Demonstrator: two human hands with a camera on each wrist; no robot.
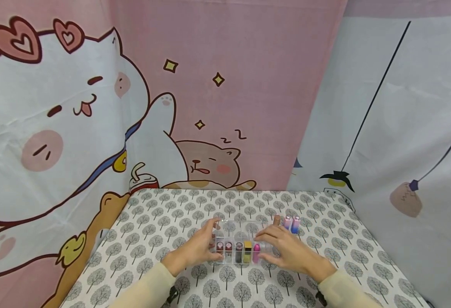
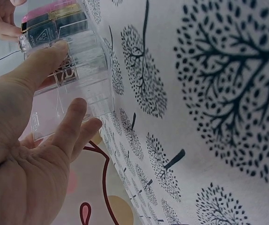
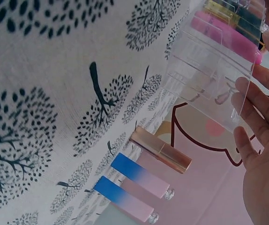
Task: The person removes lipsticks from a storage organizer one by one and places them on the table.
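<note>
Here's the clear box (image 1: 231, 232) on the table (image 1: 256, 291), right between the two hands, its long axis running left to right, the lipsticks (image 1: 238, 253) inside pointing upward. The left hand (image 1: 196, 244) pinches its left end; the right hand (image 1: 288, 249), loosely spread, touches the right end with its fingertips.

We see a white tree-print table (image 1: 144, 244) across the lower middle of the frame; a clear case (image 1: 244, 229) rests near its center; right of that, we see a brown tube (image 1: 277, 220) and two pink-and-blue tubes (image 1: 296, 225).
</note>
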